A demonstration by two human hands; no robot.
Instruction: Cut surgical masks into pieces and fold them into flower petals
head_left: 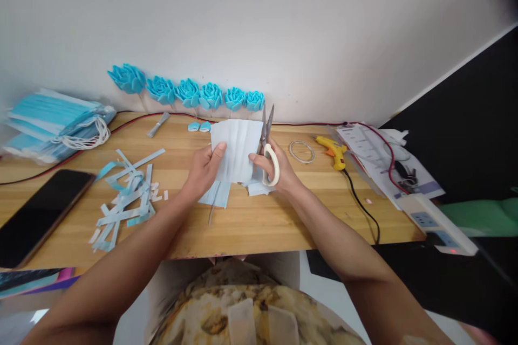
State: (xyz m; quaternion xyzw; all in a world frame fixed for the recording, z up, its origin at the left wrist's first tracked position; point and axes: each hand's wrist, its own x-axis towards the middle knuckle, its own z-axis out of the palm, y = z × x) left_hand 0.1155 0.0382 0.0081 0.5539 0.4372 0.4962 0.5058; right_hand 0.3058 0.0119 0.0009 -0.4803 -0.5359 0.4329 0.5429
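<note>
My left hand pinches the left edge of a pale, pleated face mask sheet, thumb on the front. My right hand has scissors with white handles around its fingers. Their blades point up, slightly apart, beside the sheet's right edge. The right thumb also rests against that edge. Below the sheet lie more light blue mask pieces and a thin stick. Two small blue petal-like pieces sit just behind my left hand.
Several blue flowers lean along the wall. At left are stacked masks, a phone and cut strips. A wire coil, yellow glue gun, papers and power strip lie right.
</note>
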